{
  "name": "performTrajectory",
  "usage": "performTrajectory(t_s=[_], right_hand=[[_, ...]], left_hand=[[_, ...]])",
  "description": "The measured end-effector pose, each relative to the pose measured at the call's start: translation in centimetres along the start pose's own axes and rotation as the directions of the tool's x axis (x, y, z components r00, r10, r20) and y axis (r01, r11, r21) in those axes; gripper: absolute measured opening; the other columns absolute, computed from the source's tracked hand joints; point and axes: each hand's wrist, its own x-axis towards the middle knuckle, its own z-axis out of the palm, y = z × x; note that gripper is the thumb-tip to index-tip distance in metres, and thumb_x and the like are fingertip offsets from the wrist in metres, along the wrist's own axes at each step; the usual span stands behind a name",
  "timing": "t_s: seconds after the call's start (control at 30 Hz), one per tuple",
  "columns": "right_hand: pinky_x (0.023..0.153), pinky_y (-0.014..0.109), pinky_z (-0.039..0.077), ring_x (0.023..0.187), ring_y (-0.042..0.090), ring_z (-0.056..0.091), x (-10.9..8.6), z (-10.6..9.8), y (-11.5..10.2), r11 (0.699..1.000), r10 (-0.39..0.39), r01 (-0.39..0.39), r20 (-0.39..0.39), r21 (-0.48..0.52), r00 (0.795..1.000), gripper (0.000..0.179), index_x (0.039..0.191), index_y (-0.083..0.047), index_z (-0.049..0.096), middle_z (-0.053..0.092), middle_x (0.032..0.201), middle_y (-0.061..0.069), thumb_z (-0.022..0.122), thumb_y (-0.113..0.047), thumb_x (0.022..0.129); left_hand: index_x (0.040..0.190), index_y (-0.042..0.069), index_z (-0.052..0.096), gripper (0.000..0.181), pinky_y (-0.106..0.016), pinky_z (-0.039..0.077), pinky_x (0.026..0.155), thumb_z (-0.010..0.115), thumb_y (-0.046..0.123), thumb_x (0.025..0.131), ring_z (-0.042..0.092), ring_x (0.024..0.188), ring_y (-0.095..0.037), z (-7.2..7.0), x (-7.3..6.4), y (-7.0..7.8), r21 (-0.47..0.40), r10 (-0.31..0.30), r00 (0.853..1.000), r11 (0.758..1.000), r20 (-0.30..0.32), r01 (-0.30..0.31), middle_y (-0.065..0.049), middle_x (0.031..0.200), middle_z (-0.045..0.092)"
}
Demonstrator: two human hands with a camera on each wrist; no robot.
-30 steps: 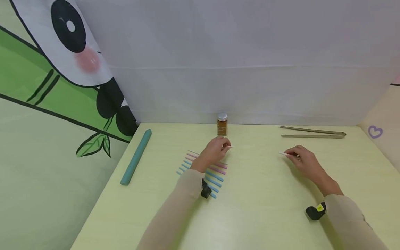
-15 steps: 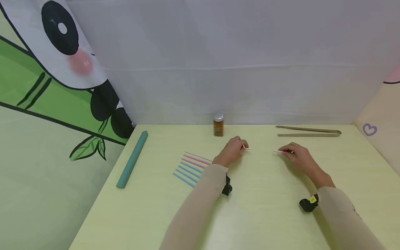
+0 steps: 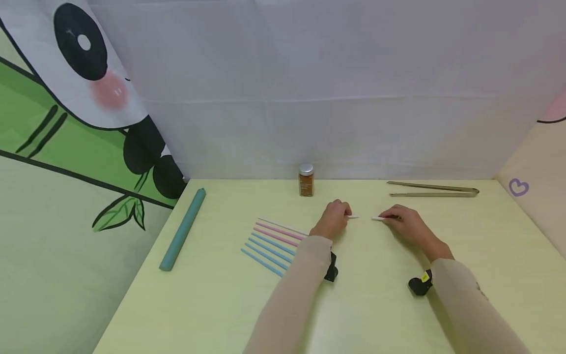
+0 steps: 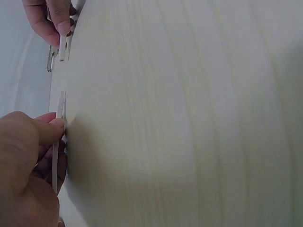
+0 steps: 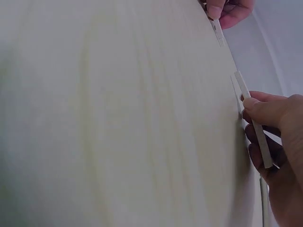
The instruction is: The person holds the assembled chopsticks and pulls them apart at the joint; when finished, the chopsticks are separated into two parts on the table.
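My left hand (image 3: pixel 332 221) pinches a thin white stick (image 4: pixel 55 165) between thumb and fingers, just above the tabletop. Facing it across a short gap, my right hand (image 3: pixel 408 226) pinches another thin white stick (image 5: pixel 260 135). The near ends of both sticks point at each other and stay apart. Part of each stick lies inside its hand. Left of my left hand lies a row of slim sticks: blue ones (image 3: pixel 267 252), pink ones (image 3: pixel 280 232) and a pale one (image 3: pixel 278 225). My left forearm hides their right ends.
Behind my left hand stands a small jar (image 3: pixel 306 181) with brown contents and a silver lid. Metal tongs (image 3: pixel 435 191) lie at the back right. A teal rod (image 3: pixel 183 230) lies along the left side of the table (image 3: pixel 212 314). A white curtain-like sheet (image 3: pixel 309 64) hangs behind the table.
My left hand has moved right, away from the row of sticks, carrying its white stick. My right hand has come slightly left, so the gap between the two white sticks has narrowed.
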Motion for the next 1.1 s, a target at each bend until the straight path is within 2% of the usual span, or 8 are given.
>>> performTrajectory(t_s=[0.1, 0.27, 0.43, 0.6, 0.9, 1.1], right_hand=[[0.074, 0.034, 0.045, 0.086, 0.023, 0.059, 0.5, 0.2, -0.1, 1.000, -0.015, 0.015, -0.015, 0.007, 1.000, 0.014, 0.100, -0.005, 0.073, 0.067, 0.096, 0.009, 0.066, -0.004, 0.089], [0.069, 0.030, 0.042, 0.078, 0.017, 0.055, 1.0, 0.4, 0.3, 0.999, -0.037, 0.037, -0.028, -0.001, 0.999, 0.016, 0.101, -0.007, 0.075, 0.064, 0.091, 0.007, 0.068, -0.004, 0.087], [0.068, 0.032, 0.043, 0.078, 0.019, 0.055, 0.9, 0.5, 1.1, 0.998, -0.057, 0.056, -0.052, -0.022, 0.997, 0.017, 0.101, -0.008, 0.076, 0.062, 0.089, 0.008, 0.069, -0.004, 0.086], [0.066, 0.029, 0.042, 0.076, 0.016, 0.053, 0.8, 0.6, 1.7, 0.999, -0.053, 0.052, -0.070, -0.010, 0.996, 0.017, 0.100, -0.008, 0.076, 0.061, 0.088, 0.008, 0.070, -0.005, 0.085], [0.067, 0.029, 0.041, 0.078, 0.018, 0.053, 0.6, 0.7, 1.7, 1.000, -0.022, 0.023, -0.071, 0.006, 0.997, 0.017, 0.102, -0.007, 0.076, 0.060, 0.090, 0.010, 0.068, -0.006, 0.087], [0.067, 0.029, 0.040, 0.079, 0.017, 0.050, 0.6, 0.6, 1.6, 0.999, 0.025, -0.024, -0.038, 0.024, 0.999, 0.018, 0.105, -0.008, 0.075, 0.058, 0.093, 0.010, 0.066, -0.009, 0.090]], left_hand=[[0.097, 0.010, 0.069, 0.010, -0.022, 0.044, 0.082, 0.060, 0.007, 0.093, 0.053, 0.090, -0.016, 0.3, 0.1, 0.1, -0.037, -0.010, 0.999, 0.999, -0.036, 0.008, -0.001, 0.093, 0.060], [0.093, 0.013, 0.071, 0.011, -0.023, 0.043, 0.081, 0.061, 0.007, 0.092, 0.052, 0.088, -0.016, 1.0, 0.4, 0.6, -0.047, -0.019, 0.996, 0.999, -0.084, 0.015, 0.000, 0.091, 0.060], [0.093, 0.013, 0.073, 0.013, -0.024, 0.043, 0.082, 0.061, 0.008, 0.093, 0.053, 0.089, -0.017, 0.8, 0.2, 1.0, -0.044, -0.026, 0.994, 0.999, -0.108, 0.021, -0.001, 0.092, 0.061], [0.093, 0.013, 0.074, 0.013, -0.024, 0.043, 0.082, 0.062, 0.008, 0.092, 0.053, 0.089, -0.017, 0.9, 0.2, 0.8, -0.074, -0.019, 0.991, 0.997, -0.136, 0.009, -0.001, 0.090, 0.061], [0.092, 0.011, 0.074, 0.015, -0.025, 0.044, 0.082, 0.060, 0.004, 0.092, 0.054, 0.088, -0.019, 1.1, 0.2, 0.3, -0.111, 0.021, 0.989, 0.993, -0.145, -0.037, -0.003, 0.091, 0.062], [0.095, 0.013, 0.072, 0.014, -0.026, 0.043, 0.083, 0.059, 0.007, 0.094, 0.053, 0.090, -0.018, 0.9, 0.3, 0.5, -0.072, -0.004, 0.995, 0.997, -0.103, -0.004, -0.002, 0.093, 0.061]])
